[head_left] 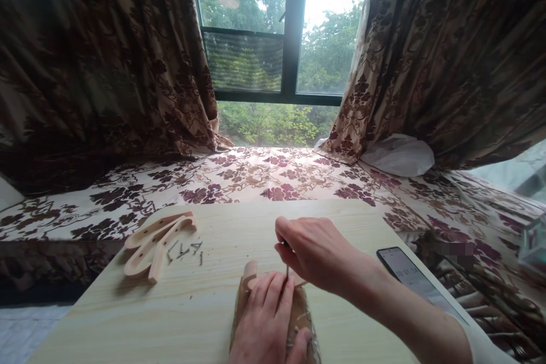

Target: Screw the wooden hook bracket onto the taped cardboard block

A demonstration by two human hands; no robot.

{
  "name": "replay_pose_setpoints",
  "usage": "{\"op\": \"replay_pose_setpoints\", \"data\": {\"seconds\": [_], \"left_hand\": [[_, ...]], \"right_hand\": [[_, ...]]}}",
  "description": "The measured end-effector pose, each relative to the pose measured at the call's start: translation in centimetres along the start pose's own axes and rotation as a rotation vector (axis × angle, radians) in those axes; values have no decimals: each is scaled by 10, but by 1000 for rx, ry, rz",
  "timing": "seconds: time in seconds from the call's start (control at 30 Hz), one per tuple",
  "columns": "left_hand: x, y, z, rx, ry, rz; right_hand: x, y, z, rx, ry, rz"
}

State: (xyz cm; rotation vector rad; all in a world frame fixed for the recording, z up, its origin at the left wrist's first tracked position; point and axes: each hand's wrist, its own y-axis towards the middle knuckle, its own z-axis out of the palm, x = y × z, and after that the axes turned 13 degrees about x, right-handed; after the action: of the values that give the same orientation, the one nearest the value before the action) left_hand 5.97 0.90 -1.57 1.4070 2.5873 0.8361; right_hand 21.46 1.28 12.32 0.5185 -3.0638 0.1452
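Note:
My right hand [313,247] is closed round a dark-handled screwdriver [287,264], its thin shaft pointing down at the fingertips of my left hand [271,313]. Fingers spread a little, my left hand presses on a curved wooden piece [251,271] and the brown block [304,324] under it; the wooden piece is partly hidden by the fingers. Several pale wooden hooked pieces with holes [160,244] lie at the left of the table, with several loose screws [183,251] beside them.
The light wooden table [128,324] has a phone [416,278] at its right side. Behind it stretches a ledge with flowered cloth [273,176], where a white plastic bag [398,154] lies at the right. Curtains frame a window.

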Motion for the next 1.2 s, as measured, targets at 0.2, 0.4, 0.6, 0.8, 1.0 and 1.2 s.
{"op": "replay_pose_setpoints", "data": {"seconds": [0.2,0.4,0.6,0.8,1.0,1.2], "left_hand": [[2,-2,6,-4,31,5],[6,-9,15,29,-14,8],[5,-5,9,-14,75,4],[7,-6,15,-10,69,25],[11,-4,21,-81,99,50],[9,-3,15,-64,162,52]], "right_hand": [[-3,0,-1,15,-14,-33],[-3,1,-3,15,-28,37],[-1,-4,-6,19,-37,-92],[-2,-3,-5,32,-34,13],[1,-6,-10,76,8,-82],[-1,-4,-3,20,-7,12]]}}
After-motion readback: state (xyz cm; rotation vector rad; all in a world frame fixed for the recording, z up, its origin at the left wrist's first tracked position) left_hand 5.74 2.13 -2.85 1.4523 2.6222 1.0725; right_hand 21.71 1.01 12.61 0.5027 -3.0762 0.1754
